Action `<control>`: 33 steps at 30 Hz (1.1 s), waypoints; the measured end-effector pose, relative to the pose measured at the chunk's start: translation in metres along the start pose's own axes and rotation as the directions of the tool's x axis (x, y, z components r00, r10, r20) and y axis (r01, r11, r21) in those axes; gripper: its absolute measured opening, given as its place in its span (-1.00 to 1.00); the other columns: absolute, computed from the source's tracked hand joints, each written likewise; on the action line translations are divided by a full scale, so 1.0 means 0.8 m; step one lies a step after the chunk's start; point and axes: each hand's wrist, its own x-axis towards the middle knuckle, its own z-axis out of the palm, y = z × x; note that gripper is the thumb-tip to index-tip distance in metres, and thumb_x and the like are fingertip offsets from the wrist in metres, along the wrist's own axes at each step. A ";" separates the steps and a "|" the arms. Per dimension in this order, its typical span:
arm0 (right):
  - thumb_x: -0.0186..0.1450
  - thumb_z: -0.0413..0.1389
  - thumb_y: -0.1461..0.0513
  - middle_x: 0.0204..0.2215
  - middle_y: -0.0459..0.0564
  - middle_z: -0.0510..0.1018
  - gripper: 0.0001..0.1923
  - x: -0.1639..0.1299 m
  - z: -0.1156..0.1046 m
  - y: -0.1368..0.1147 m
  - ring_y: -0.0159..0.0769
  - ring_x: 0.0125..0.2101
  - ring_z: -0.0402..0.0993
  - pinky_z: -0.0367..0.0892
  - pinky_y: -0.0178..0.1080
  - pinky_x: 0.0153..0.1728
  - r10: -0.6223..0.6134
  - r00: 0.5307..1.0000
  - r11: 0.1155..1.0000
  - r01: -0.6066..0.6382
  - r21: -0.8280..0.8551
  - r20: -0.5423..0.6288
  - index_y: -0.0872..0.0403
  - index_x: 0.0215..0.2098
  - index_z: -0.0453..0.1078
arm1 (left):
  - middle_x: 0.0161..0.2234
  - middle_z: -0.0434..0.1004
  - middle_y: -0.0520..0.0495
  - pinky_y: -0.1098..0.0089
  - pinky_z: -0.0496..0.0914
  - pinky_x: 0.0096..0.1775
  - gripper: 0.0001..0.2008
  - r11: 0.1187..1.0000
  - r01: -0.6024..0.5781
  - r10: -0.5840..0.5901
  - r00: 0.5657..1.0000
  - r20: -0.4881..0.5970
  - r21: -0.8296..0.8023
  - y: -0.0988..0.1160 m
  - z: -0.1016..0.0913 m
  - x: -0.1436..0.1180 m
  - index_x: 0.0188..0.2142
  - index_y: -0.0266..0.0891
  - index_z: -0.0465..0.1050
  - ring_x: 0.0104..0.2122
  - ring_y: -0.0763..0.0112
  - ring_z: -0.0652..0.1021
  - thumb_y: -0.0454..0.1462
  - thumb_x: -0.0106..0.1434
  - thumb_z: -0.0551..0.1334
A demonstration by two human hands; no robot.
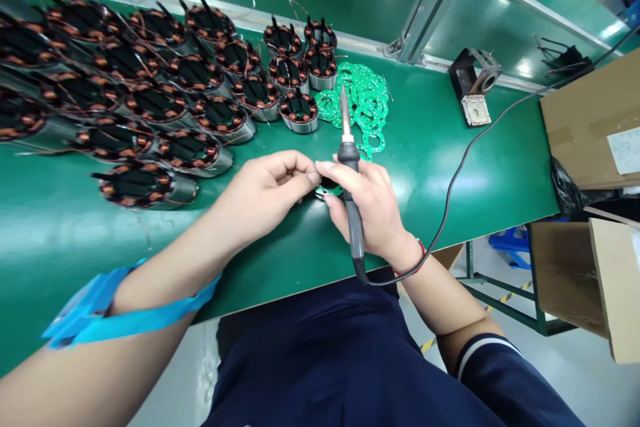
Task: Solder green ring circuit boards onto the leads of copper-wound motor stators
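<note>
My right hand [375, 203] is closed around a soldering iron [355, 230], its metal tip pointing away from me and its cord trailing over my wrist. The thumb and fingers of that hand also touch a green ring-shaped circuit board [327, 193] with a dark centre, mostly covered by my hands. My left hand [273, 190] meets the right at this board, thumb and forefinger pinched together. What lies in that pinch is too small to make out. Just beyond the iron's tip is a pile of green ring circuit boards [367, 90].
Several copper-wound motor stators [193, 73] crowd the left and back of the green bench [450, 177]. A soldering iron stand [473, 87] sits at the back right. Cardboard boxes [590, 113] stand at the right end. The iron's black cord [457, 170] crosses the right side.
</note>
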 end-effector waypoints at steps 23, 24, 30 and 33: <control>0.49 0.02 0.17 -0.35 -0.11 0.66 -0.81 -0.012 -0.013 -0.002 -0.34 -0.44 0.62 0.56 -0.23 -0.39 0.100 0.920 0.913 0.066 0.402 -0.378 -0.05 -0.08 0.47 | -0.44 0.44 0.01 0.28 0.25 -0.34 -0.84 0.935 0.082 -0.030 0.988 -0.152 0.346 -0.004 -0.002 0.004 -0.40 -0.09 0.28 -0.44 0.30 0.37 -0.09 0.18 0.11; 0.50 0.01 0.14 -0.33 -0.10 0.66 -0.80 -0.013 -0.011 -0.001 -0.34 -0.44 0.62 0.58 -0.21 -0.38 0.117 0.927 0.913 0.041 0.405 -0.357 -0.06 -0.05 0.46 | -0.44 0.43 0.01 0.28 0.25 -0.34 -0.84 0.935 0.078 -0.027 0.988 -0.150 0.346 -0.004 -0.001 0.004 -0.40 -0.09 0.28 -0.44 0.31 0.37 -0.09 0.18 0.10; 0.57 -0.12 0.10 0.01 0.04 0.68 -0.54 -0.009 -0.005 0.004 -0.18 0.01 0.67 0.58 0.02 0.12 0.243 0.967 0.906 -0.197 0.374 -0.080 -0.07 0.40 0.07 | -0.44 0.43 0.01 0.29 0.27 -0.34 -0.86 0.935 0.068 -0.018 0.989 -0.146 0.348 -0.002 -0.001 0.005 -0.40 -0.10 0.27 -0.44 0.33 0.38 -0.11 0.17 0.09; 0.52 -0.05 0.19 0.20 0.07 0.58 -0.48 0.002 -0.009 0.004 -0.14 0.26 0.48 0.41 0.08 0.31 0.080 0.992 0.942 -0.108 0.318 0.102 -0.04 0.42 0.04 | -0.43 0.43 0.02 0.28 0.30 -0.32 -0.86 0.934 0.067 -0.017 0.990 -0.141 0.352 -0.003 -0.001 0.006 -0.41 -0.11 0.26 -0.43 0.32 0.40 -0.12 0.15 0.08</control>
